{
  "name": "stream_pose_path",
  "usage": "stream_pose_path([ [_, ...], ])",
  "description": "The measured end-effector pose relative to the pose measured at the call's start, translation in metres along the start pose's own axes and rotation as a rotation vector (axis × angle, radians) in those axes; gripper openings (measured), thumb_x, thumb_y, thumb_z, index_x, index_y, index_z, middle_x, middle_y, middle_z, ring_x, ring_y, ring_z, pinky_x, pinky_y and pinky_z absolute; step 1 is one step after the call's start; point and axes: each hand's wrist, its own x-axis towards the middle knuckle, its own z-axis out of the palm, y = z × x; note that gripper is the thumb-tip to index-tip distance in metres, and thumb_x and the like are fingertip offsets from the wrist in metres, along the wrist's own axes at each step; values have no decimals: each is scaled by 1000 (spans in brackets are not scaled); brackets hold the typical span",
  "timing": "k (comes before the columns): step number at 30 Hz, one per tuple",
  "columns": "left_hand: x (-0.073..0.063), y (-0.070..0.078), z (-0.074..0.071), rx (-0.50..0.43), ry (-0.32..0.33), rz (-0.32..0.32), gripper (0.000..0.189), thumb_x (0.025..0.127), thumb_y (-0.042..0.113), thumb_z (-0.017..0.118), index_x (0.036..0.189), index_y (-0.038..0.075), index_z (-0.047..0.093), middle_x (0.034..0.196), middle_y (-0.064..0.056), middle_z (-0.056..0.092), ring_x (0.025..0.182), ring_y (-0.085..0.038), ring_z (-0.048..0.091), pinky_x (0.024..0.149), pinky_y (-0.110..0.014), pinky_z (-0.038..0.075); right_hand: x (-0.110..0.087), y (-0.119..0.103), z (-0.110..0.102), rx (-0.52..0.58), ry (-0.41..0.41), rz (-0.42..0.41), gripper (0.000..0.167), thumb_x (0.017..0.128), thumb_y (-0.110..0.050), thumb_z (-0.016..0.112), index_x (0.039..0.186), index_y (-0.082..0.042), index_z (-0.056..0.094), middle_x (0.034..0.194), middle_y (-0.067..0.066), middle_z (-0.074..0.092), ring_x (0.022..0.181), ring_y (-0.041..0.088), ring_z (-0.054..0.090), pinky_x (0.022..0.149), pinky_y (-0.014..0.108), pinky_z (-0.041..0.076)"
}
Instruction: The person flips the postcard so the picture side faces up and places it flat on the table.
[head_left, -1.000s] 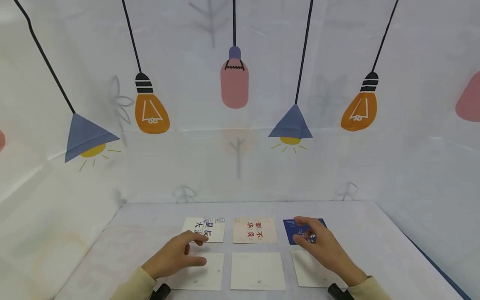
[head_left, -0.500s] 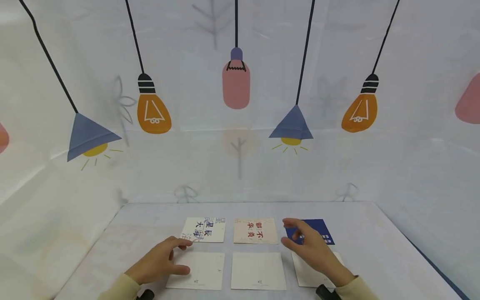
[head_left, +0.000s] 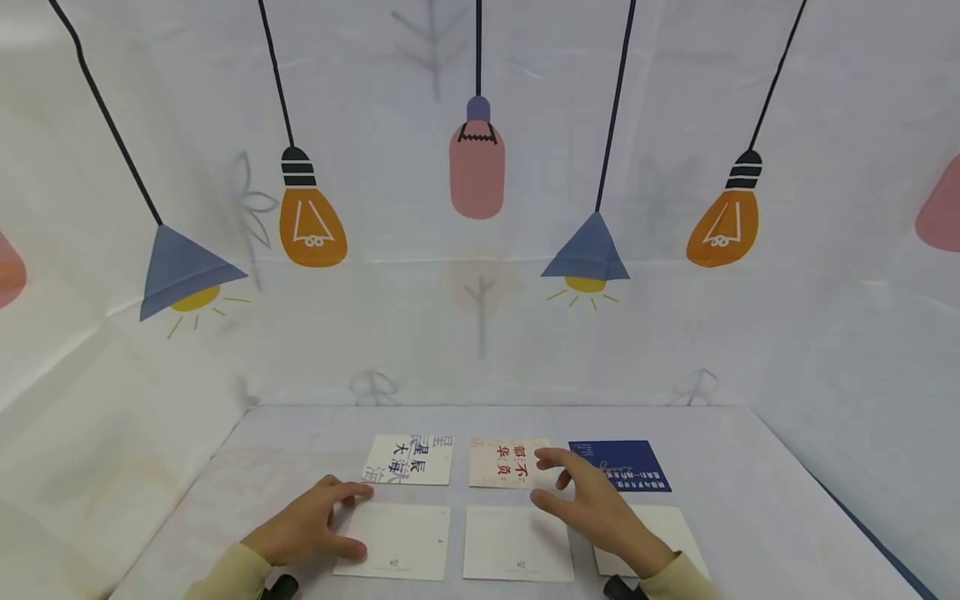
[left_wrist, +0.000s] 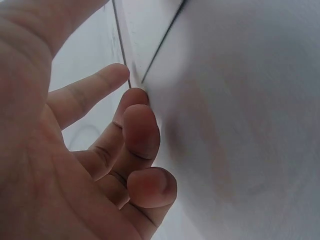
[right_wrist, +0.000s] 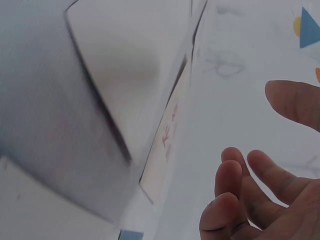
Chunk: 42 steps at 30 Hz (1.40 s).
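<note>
My left hand [head_left: 311, 523] hovers at the left edge of a blank white card [head_left: 397, 542], thumb and fingers apart and holding nothing. In the left wrist view its fingers curve loosely above the white surface. My right hand [head_left: 592, 510] is held over the gap between the middle blank card [head_left: 517, 546] and the right blank card [head_left: 667, 533], partly hiding the latter. Its fingertips reach the right side of a pale pink card [head_left: 498, 462] with red characters, and nothing is gripped. Contact with that card cannot be told.
Behind the blank cards lie a white card [head_left: 408, 460] with dark blue characters, the pink card, and a dark blue card [head_left: 621, 465], in a row. All rest on a white-covered table [head_left: 247, 467]. A white cloth [head_left: 480, 333] printed with lamps hangs behind and at the sides.
My right hand has moved left, from over the blue card toward the pink one, uncovering the blue card. My left hand has drawn back left, off the left cards.
</note>
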Motion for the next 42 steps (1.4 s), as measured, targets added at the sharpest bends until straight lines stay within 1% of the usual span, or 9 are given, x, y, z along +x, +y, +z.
stream_pose_path([
  [7,0,1,-1,42,-2,-32,76,68,38,94,133,13,63,110,-5,50,86,-21,46,77,-34,40,3,-9,15,-29,-47,-66,62,90,-45,75,141,-14,56,128,-1,63,97,17,54,74,31,45],
  [13,0,2,-1,57,-1,-37,75,66,38,95,129,16,63,110,-5,50,88,-22,47,79,-37,41,4,-16,34,-36,-128,-122,64,90,-48,75,141,-15,55,130,-2,62,103,21,55,82,36,47],
  [17,0,2,-1,51,-3,-33,71,66,36,95,127,17,62,110,-6,49,86,-22,47,78,-36,41,5,-24,47,-34,-173,-112,69,86,-52,77,141,-16,56,131,-2,62,104,21,55,83,37,49],
  [25,2,4,-2,41,-11,-63,68,65,34,96,122,19,62,109,-7,49,85,-22,47,79,-40,42,9,-40,72,-47,-208,-76,74,78,-48,85,139,-18,57,129,-6,62,103,17,56,87,38,51],
  [28,2,4,-3,29,-20,-63,68,66,33,96,122,18,61,109,-7,48,84,-22,47,77,-37,41,12,-45,82,-92,-218,-90,77,74,-49,87,138,-17,58,127,-7,63,106,16,55,92,38,50],
  [32,2,4,-2,20,-21,-58,68,66,32,96,122,18,61,109,-8,48,84,-22,46,77,-38,41,16,-46,93,-183,-228,-136,80,71,-50,88,137,-15,59,125,-6,63,106,14,52,98,36,46],
  [35,2,4,-1,25,-12,-59,67,65,33,96,121,19,61,109,-7,48,86,-23,47,79,-40,42,19,-46,99,-226,-231,-154,80,71,-50,89,137,-16,59,127,-7,61,103,13,50,97,33,45],
  [39,2,4,0,34,-2,-58,68,64,33,96,121,19,61,108,-6,49,89,-23,48,81,-41,43,19,-47,102,-223,-235,-142,80,69,-47,90,137,-18,59,126,-8,60,104,14,50,98,35,45],
  [42,1,3,1,33,3,-61,68,64,33,96,121,19,61,108,-6,49,89,-23,48,82,-42,43,20,-49,103,-220,-244,-131,80,68,-44,90,137,-19,60,123,-9,59,101,13,48,95,33,45],
])
